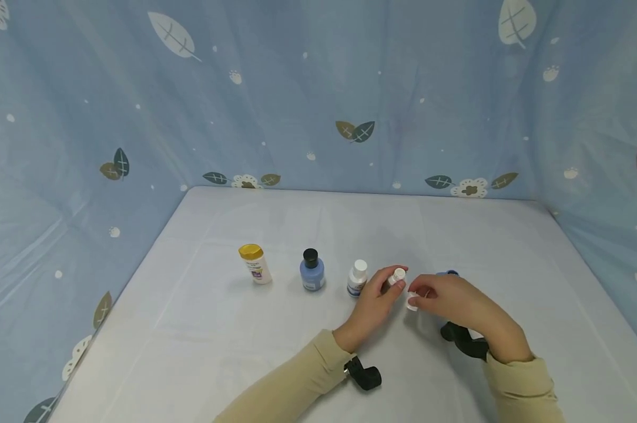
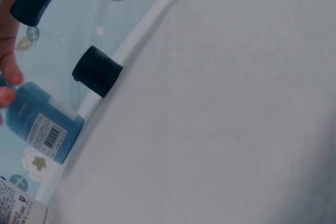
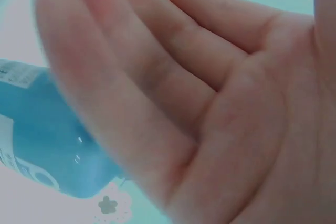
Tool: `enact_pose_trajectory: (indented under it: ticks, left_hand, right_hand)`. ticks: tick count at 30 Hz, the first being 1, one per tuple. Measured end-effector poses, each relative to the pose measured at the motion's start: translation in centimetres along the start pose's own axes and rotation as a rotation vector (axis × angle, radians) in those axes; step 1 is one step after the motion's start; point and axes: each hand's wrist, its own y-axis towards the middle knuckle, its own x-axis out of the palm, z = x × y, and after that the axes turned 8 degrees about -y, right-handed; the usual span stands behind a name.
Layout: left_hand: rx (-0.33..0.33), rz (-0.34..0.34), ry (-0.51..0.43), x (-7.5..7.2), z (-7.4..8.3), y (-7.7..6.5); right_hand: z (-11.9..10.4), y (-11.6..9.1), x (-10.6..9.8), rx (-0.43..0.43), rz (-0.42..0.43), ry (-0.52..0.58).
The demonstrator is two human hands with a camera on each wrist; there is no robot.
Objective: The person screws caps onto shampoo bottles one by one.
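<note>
The left hand point(image 1: 371, 302) curls its fingers and thumb around a small white bottle point(image 1: 395, 278), the landmark here. The right hand point(image 1: 451, 299) pinches a small white cap point(image 1: 412, 302) between thumb and fingers. The cap sits just beside the bottle's top, to its right and a little nearer the person, with a narrow gap between the two. The bottle's long axis runs upward with a lean to the right; its lower part is hidden in the grip. The left hand holds it from the left side, the right hand comes in from the right, and the fingertips of both are near its top.

Just left of the held bottle stands a capped white bottle point(image 1: 357, 279), close to the left fingers. Farther left of it is a blue bottle point(image 1: 312, 275) with a black lid, upright, and farthest left a pale bottle point(image 1: 258, 270) with a yellow lid. To the right of the held bottle, behind the right hand, a blue item point(image 1: 448, 272) is mostly covered, perhaps another bottle. What any of these contain cannot be seen. All around the held bottle spreads a white tabletop point(image 1: 181, 329).
</note>
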Motion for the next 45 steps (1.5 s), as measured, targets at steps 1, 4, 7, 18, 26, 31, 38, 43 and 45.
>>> enact_pose_trajectory:
  ticks: [1,4,7,18,26,31,38,43,45]
  left_hand:
    - [0.000,0.001,0.002,0.0,-0.1,0.0]
    - [0.000,-0.003,-0.001,-0.1,-0.2,0.1]
    - [-0.012,-0.005,-0.019,-0.3,-0.3,0.1]
    - [-0.023,-0.012,-0.018,-0.2,-0.3,0.1]
    - [-0.038,0.019,-0.080,0.1,-0.3,-0.1]
    - [-0.015,0.039,-0.093,0.3,-0.5,-0.1]
    - [0.003,0.044,-0.081,0.3,-0.7,-0.1]
    - [0.009,0.052,-0.059,0.3,-0.7,-0.2]
    - [0.007,0.062,-0.038,0.3,-0.6,-0.1]
  right_hand:
    - [0.0,-0.1,-0.2,0.005,0.036,-0.003]
    - [-0.1,-0.2,-0.5,0.012,0.172,0.002]
    - [-0.3,-0.1,-0.4,-0.024,0.317,0.015]
    - [-0.6,0.8,0.9,-0.150,0.522,-0.033]
    - [-0.5,1.0,1.3,-0.169,0.521,-0.055]
    - [-0.3,1.1,1.4,-0.163,0.514,-0.060]
    - [-0.4,1.2,1.6,-0.144,0.527,-0.069]
    - [-0.5,1.4,1.8,-0.083,0.531,-0.064]
    - [-0.6,1.4,1.9,-0.058,0.525,-0.062]
